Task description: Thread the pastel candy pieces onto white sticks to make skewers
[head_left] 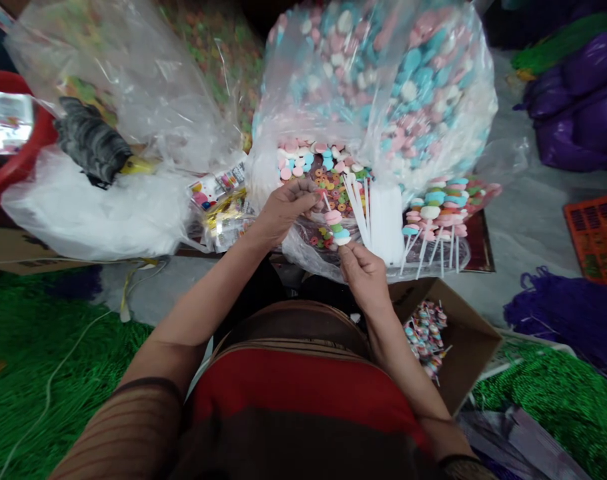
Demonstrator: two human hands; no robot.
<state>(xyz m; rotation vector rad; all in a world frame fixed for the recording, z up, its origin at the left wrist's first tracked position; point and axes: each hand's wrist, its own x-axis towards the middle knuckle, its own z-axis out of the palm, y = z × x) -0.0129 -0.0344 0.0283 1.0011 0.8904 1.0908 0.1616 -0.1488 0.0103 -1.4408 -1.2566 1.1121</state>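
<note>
My right hand (pixel 366 270) pinches the lower end of a candy skewer (pixel 336 227), a white stick threaded with pink, green, blue and white sweets. The stick leans up and left, its bare tip pointing at my left hand (pixel 299 203). The fingers of my left hand are closed at that tip, with a small reddish candy (pixel 321 193) showing between them. Just beyond lie colourful ring gummies (pixel 333 187) and pink, white and blue marshmallow sweets (pixel 296 160). Loose white sticks (pixel 357 207) rest beside a white stack (pixel 386 223), right of the skewer.
Filled skewers (pixel 436 210) lie at the table's right end. Behind stands a big clear bag of marshmallows (pixel 413 80); another bag (pixel 208 60) holds orange-green sweets. A cardboard box (pixel 463 353) with wrapped skewers is low right. Shiny packets (pixel 226 217) lie left of my hands.
</note>
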